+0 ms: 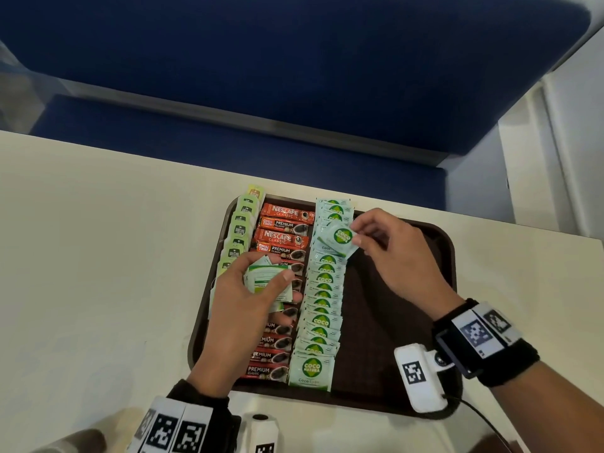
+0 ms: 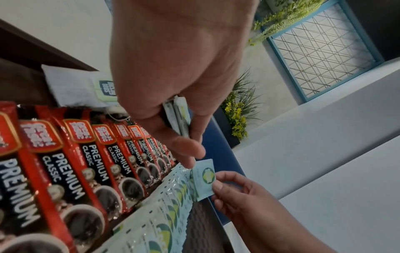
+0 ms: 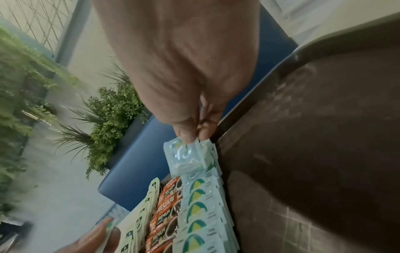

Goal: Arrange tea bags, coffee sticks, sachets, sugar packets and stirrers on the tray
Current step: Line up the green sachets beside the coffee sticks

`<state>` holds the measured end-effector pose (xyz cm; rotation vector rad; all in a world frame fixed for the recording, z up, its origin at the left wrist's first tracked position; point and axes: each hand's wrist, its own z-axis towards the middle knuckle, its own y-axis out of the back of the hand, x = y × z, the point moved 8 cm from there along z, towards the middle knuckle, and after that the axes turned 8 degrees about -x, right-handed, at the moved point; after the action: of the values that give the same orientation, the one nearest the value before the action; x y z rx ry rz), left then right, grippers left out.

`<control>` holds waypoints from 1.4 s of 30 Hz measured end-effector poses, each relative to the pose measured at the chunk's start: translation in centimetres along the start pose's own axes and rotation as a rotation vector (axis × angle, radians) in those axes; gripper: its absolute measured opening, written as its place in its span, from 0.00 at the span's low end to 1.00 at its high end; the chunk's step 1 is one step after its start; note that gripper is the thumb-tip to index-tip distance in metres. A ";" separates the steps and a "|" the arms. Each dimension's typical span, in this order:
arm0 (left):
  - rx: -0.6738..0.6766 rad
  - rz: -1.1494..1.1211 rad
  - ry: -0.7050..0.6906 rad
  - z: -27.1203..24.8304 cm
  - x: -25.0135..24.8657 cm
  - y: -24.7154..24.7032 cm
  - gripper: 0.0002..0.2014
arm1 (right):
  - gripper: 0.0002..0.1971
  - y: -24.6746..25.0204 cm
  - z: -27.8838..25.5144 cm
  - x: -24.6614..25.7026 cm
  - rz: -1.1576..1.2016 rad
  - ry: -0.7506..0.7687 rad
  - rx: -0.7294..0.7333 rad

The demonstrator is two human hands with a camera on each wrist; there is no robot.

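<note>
- Three columns of packets fill the left half of the tray point(image 1: 438, 243), each overlapping like shingles, running from far edge to near edge.
- Left column: pale green tea bags point(image 1: 238, 232), along the tray's left rim.
- Middle column: red and black coffee sticks point(image 1: 283, 227), just beside the tea bags; the same row fills the left wrist view point(image 2: 71, 164).
- Right column: light blue sugar packets point(image 1: 322, 313) with green logos, touching the coffee sticks' ends.
- Tray's right half shows bare dark brown surface.
- Left hand point(image 1: 243, 299) hovers over the coffee column, fingers and thumb curled round a small stack point(image 1: 264, 277) of sugar packets, printed backs up.
- Right hand point(image 1: 389, 253) sits over the far part of the sugar column, thumb and forefinger pinching one packet point(image 1: 338, 238) by its corner; the packet is tilted, lower edge at the row. Right wrist view shows the same pinch point(image 3: 188, 154).
- Tray rests on a cream desk point(image 1: 98, 240).
- Blue bench seat point(image 1: 294, 76) beyond the desk.
- Both wrists carry bands with black-and-white markers.
</note>
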<state>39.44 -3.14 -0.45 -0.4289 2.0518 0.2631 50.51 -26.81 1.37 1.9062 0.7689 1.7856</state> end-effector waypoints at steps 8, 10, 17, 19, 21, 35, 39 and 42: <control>-0.008 0.023 0.005 0.1 0.3 0.2 0.14 | 0.08 -1.6 0.1 -0.1 -0.032 0.013 0.076; -0.011 0.028 0.006 0.1 0.3 0.3 0.14 | 0.07 -1.7 0.1 -0.1 -0.034 0.019 0.071; -0.030 0.041 0.009 0.3 0.4 0.3 0.14 | 0.08 -2.0 0.0 -0.2 -0.048 0.058 0.030; -0.026 0.041 0.014 0.3 0.4 0.2 0.14 | 0.08 -2.2 0.0 -0.2 -0.062 0.062 0.025; -0.023 0.034 0.015 0.2 0.5 0.1 0.14 | 0.08 -2.2 -0.1 -0.4 -0.071 0.063 0.021; 0.012 -0.053 0.076 0.3 0.8 -0.6 0.12 | 0.09 -1.6 -0.1 -1.2 -0.029 0.014 -0.049; 0.052 -0.169 0.129 0.4 0.9 -1.2 0.14 | 0.07 -0.5 -1.2 0.2 -0.032 0.032 -0.112; 0.097 -0.176 0.092 0.0 0.2 -1.8 0.12 | 0.07 -1.7 -3.2 1.8 0.103 -0.026 0.023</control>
<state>40.06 -4.86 -0.66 -0.5660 2.0908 0.0381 47.15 -24.59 1.91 2.0134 0.6969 1.8165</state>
